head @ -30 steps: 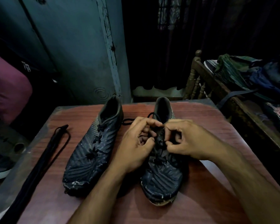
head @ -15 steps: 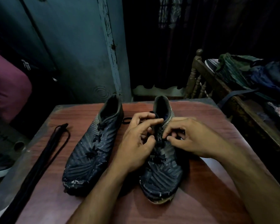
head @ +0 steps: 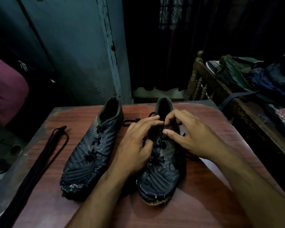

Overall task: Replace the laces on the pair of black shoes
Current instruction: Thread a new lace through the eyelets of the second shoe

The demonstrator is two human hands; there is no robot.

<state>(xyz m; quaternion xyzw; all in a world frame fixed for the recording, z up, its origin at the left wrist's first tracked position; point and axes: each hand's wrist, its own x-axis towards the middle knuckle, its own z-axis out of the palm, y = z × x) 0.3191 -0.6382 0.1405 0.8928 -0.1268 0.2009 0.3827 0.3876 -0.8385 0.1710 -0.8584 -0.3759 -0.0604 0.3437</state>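
Shoes: your left hand [head: 135, 145] and right hand [head: 189, 137] both pinch the lace [head: 152, 114] on the right shoe [head: 161, 175] (openings hold nothing visible); left shoe [head: 90, 150] at 9 o'clock.

Two shoes [head: 92, 150] [head: 161, 171] lie side by side on the table [head: 204, 203], spare laces [head: 39, 163] to their left.

The left hand [head: 135, 145] and right hand [head: 189, 135] cover the right shoe's [head: 160, 178] upper lacing, so each grip there is unclear. The spare laces [head: 38, 160] run off the near-left edge.
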